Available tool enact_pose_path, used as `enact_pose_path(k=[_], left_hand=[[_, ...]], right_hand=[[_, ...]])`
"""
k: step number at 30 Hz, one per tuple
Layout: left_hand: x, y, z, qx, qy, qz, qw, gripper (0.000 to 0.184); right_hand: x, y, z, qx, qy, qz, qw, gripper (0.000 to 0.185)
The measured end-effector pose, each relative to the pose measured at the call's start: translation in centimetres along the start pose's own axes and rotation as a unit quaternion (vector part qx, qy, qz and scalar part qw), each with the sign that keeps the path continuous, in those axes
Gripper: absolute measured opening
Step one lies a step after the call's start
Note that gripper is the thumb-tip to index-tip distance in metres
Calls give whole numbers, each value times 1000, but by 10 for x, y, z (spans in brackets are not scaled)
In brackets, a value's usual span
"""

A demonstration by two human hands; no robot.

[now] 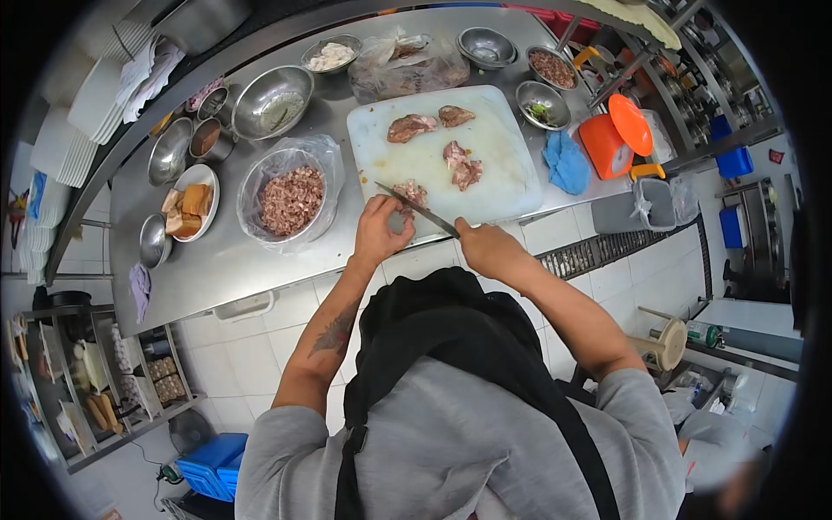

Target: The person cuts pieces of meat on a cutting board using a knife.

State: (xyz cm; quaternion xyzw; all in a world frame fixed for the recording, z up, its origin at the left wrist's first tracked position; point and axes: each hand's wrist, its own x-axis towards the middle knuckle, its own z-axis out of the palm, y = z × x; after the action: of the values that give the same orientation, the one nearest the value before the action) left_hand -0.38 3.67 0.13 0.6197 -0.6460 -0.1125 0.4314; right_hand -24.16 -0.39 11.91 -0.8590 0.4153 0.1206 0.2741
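Observation:
My right hand (490, 251) is wrapped round the handle of a knife (425, 213), whose blade points up and left across the near edge of a white cutting board (511, 165). Beside the blade lies a piece of meat (411, 192). My left hand (379, 230) is at the board's lower left edge, fingers bent beside this meat; whether they pinch a bit of it is too small to tell. Farther up the board are more pieces of meat (411, 128). Left of the board stands a bag-lined bowl of chopped meat (292, 201).
Metal bowls (272, 102) and a plastic bag (407, 65) line the table's far side. A plate of meat blocks (195, 204) sits at left. Right of the board are a blue cloth (568, 163) and an orange scale (605, 147). Another person's sleeve (715, 433) shows at lower right.

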Motion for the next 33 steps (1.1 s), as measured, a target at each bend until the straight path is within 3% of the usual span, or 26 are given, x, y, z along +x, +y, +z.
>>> enact_pose_path(k=[6,8,12,17,19,21,22,25,28,33], left_hand=[[-2,-15,11,33,-8,33,999,14],[-5,-17,11,31,-26,24,999,13],[-10,-10,3,28,-33,23,999,14],[-4,-7,1,24,-19,70,997,17],[-6,-16,7,24,-16,66,997,17],[-7,-21,10,26,-16,64,997,18],[-8,-19,10,26,-11,66,997,17],[-7,-14,6,29,-6,66,997,16],[-4,-16,5,31,5,76,997,16],[-15,-19,8,25,-1,69,997,16]], right_hand=[[-12,13,27,-2,-36,25,999,37],[11,20,68,81,23,6,996,37],[41,16,45,49,3,-13,999,39],[-15,-1,5,9,-40,17,999,39],[-17,3,21,-5,-48,31,998,40],[4,16,66,70,-15,36,997,40],[10,10,69,97,21,27,995,40],[40,1,50,67,-3,12,998,43],[9,-6,16,31,-3,4,999,41],[4,-2,62,52,-20,39,998,38]])
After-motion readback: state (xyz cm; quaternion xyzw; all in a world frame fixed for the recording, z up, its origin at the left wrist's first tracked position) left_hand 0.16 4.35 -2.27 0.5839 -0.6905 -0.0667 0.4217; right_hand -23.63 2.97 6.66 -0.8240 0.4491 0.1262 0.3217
